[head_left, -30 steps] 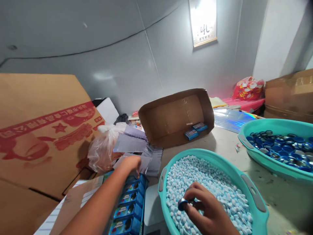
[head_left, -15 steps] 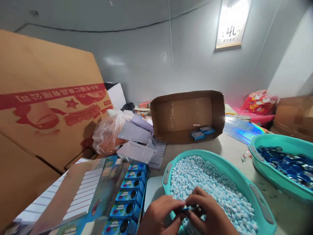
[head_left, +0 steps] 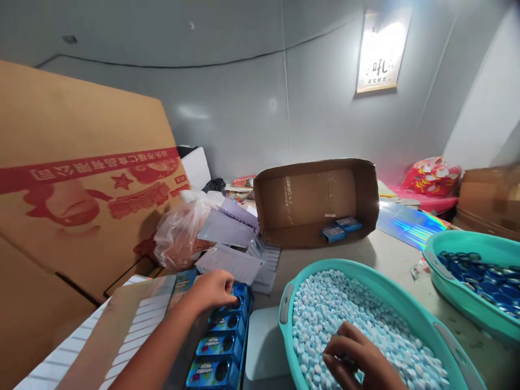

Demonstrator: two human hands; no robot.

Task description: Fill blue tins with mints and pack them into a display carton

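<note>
My left hand (head_left: 217,288) is at the far part of a row of blue candy boxes (head_left: 215,345) with dark round openings. Its fingers are closed and pressed down at one of these boxes; anything between them is hidden. My right hand (head_left: 359,357) is over a turquoise basin (head_left: 286,325) filled with small white and pale blue candies (head_left: 325,303). The right fingers are curled together low against the candies, and what they hold, if anything, does not show.
At right stands another turquoise basin (head_left: 436,265) with shiny blue round tins (head_left: 483,279). An open cardboard box (head_left: 309,203) lies behind, two blue boxes inside. Printed sheets (head_left: 229,262), a plastic bag (head_left: 179,233) and a big carton (head_left: 89,130) fill the left. A pale flat-topped object (head_left: 266,336) sits between boxes and basin.
My hands were together over the basin's near side with a small dark blue item between them. They have parted: the left moved left and away to the boxes; the right stays above the candies.
</note>
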